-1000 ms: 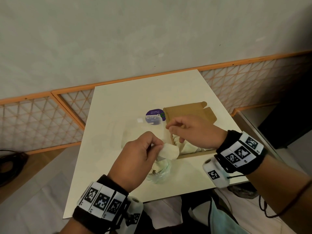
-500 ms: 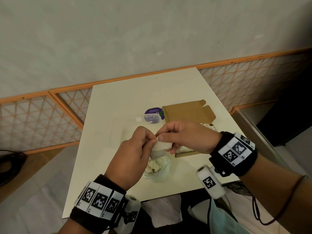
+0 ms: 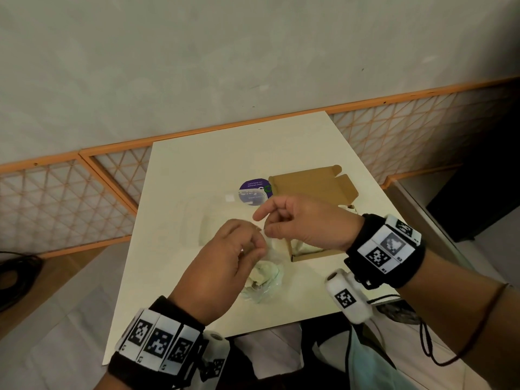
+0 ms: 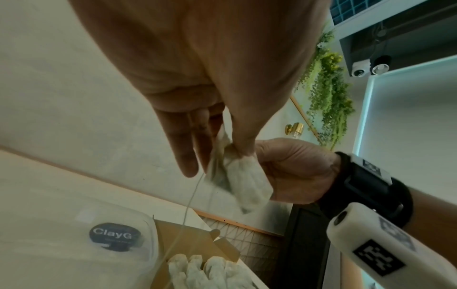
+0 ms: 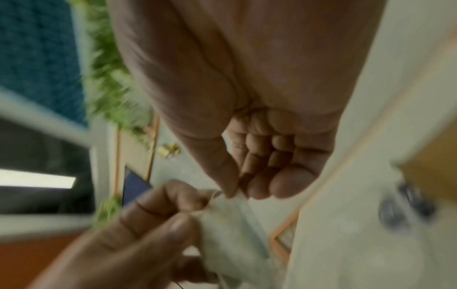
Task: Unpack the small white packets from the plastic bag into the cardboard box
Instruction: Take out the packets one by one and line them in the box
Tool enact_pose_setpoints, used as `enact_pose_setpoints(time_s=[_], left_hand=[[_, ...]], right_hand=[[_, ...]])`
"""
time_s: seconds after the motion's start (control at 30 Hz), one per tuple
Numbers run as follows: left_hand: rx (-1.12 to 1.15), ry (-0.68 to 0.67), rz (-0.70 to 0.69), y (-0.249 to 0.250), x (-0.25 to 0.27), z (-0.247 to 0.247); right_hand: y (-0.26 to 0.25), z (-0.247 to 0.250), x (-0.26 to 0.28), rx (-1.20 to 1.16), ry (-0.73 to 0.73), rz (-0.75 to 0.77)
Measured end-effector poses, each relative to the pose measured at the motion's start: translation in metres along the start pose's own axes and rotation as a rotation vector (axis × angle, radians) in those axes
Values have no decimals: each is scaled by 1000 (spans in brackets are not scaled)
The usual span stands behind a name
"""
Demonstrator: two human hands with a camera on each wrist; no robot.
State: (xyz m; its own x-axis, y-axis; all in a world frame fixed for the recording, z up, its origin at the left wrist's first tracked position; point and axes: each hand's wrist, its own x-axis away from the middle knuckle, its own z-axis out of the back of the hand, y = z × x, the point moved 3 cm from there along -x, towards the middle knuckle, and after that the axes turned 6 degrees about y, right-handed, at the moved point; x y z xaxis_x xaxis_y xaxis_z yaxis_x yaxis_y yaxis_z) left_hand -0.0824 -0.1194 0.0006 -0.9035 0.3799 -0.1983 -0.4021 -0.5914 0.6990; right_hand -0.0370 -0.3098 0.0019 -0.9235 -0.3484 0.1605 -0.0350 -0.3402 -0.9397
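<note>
Both hands meet above the table's near middle. My left hand [image 3: 253,246] pinches a small white packet [image 4: 243,181] by its top, and a thin thread hangs from it. My right hand [image 3: 267,225] pinches the same packet's upper edge [image 5: 230,230], with its index finger sticking out. In the head view the packet is mostly hidden between the hands. Under the left hand lies the crumpled clear plastic bag [image 3: 264,280] with pale packets inside. The open cardboard box [image 3: 306,253] stands just right of it, under my right hand, with several white packets [image 4: 210,271] in a row.
A clear plastic container with a round purple sticker [image 3: 254,192] lies left of the box's raised lid [image 3: 309,187]. The cream table [image 3: 225,164] ends close to me and abuts an orange lattice rail [image 3: 112,175] at the back. Dark cables [image 3: 17,274] lie on the floor, left.
My right hand left the box and came over to the packet that my left hand holds. Both hands now pinch it, and the right index finger has straightened out.
</note>
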Motion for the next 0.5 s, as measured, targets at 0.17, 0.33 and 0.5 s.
enact_pose_setpoints(time_s=[0.17,0.33,0.5], left_hand=[[-210,-58,-102,3,-3,-2],[-251,-63,-106,2,-9,-6],[-262,-96,-85,-3,-9,-11]], right_hand=[[-9,-7,3,341,-65,161],[-6,-9,8,359,-107,174],[2,-7,9,273,-67,142]])
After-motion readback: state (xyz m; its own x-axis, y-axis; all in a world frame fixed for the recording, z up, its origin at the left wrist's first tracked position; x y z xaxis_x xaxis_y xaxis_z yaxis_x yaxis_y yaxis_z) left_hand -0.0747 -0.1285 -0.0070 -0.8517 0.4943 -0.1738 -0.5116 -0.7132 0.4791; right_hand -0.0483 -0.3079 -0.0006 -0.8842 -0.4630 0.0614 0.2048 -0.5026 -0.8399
